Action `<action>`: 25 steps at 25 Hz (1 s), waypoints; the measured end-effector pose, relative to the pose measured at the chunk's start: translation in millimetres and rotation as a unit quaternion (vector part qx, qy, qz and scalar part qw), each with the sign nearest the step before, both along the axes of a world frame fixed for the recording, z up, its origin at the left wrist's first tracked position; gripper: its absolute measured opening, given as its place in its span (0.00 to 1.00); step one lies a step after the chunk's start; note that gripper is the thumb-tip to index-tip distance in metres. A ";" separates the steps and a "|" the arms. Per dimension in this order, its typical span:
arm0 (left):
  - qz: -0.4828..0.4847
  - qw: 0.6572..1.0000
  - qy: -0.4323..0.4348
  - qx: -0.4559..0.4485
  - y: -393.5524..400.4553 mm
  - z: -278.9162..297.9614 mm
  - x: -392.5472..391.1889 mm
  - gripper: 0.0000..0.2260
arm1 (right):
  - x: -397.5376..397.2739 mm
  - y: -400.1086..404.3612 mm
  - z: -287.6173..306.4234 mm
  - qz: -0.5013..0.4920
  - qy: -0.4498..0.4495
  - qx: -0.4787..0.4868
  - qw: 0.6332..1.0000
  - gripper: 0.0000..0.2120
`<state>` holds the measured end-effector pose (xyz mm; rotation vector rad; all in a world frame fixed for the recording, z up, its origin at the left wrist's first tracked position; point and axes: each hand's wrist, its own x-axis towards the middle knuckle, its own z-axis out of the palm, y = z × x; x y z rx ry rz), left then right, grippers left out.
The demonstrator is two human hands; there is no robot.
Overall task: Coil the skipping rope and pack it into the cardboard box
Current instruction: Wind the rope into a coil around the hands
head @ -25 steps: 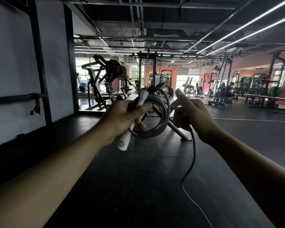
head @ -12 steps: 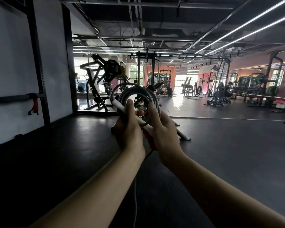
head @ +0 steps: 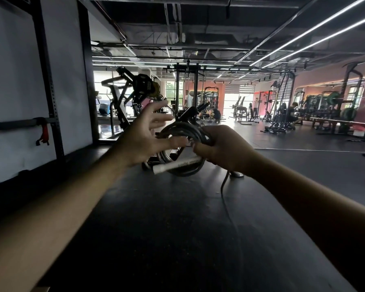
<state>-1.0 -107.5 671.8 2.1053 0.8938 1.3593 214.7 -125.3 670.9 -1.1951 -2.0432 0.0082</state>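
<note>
Coiling is the step: my right hand (head: pixel 221 148) clamps the rope coil (head: pixel 183 133), my left hand (head: pixel 144 137) spread empty beside it (tail (head: pixel 224 184) hangs below, unwound).

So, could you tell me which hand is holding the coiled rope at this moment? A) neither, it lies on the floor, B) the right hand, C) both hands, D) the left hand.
B: the right hand is closed around the coil and white handle, while the left hand is open with fingers spread beside it.
</note>
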 end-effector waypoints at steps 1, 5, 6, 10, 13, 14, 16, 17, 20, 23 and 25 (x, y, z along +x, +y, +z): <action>0.013 0.990 0.132 0.046 -5.1 9.6 1.9 0.49 | -0.6 0.2 3.8 -0.007 -0.055 0.004 0.998 0.10; 0.019 0.941 0.330 0.072 -11.4 17.2 21.9 0.56 | -10.6 -0.4 6.7 0.005 -0.106 0.051 0.993 0.09; 0.017 0.947 0.316 0.047 -8.2 14.4 22.8 0.55 | -11.9 -0.8 4.3 0.006 -0.103 0.058 0.993 0.11; -0.010 0.959 0.281 -0.043 -3.1 -0.1 18.0 0.42 | -12.3 -5.3 -4.8 0.048 -0.050 0.004 0.998 0.20; -0.049 0.968 0.241 -0.050 -7.0 -6.2 12.5 0.20 | -7.1 -11.4 -2.4 0.085 0.094 -0.072 0.989 0.16; -0.051 0.973 0.223 -0.040 -10.3 -6.7 11.0 0.15 | -2.6 -12.6 -1.9 0.097 0.154 -0.107 0.977 0.18; -0.054 0.986 0.152 -0.035 -13.4 -11.3 9.5 0.13 | 6.6 -15.2 -3.1 0.116 0.229 -0.167 0.952 0.27; -0.055 0.992 0.109 -0.037 -15.3 -15.1 10.8 0.13 | 10.6 -14.8 -6.0 0.116 0.259 -0.183 0.941 0.30; -0.069 0.997 -0.005 -0.030 -21.4 -28.8 20.8 0.12 | 15.3 -8.7 -20.4 0.092 0.337 -0.179 0.920 0.31; -0.054 0.984 -0.164 -0.046 -23.5 -39.3 34.2 0.10 | 8.9 -8.3 -35.9 0.104 0.368 -0.157 0.911 0.32; -0.007 0.958 -0.276 -0.074 -21.9 -47.1 44.0 0.08 | -4.9 -12.1 -42.4 0.118 0.360 -0.135 0.916 0.34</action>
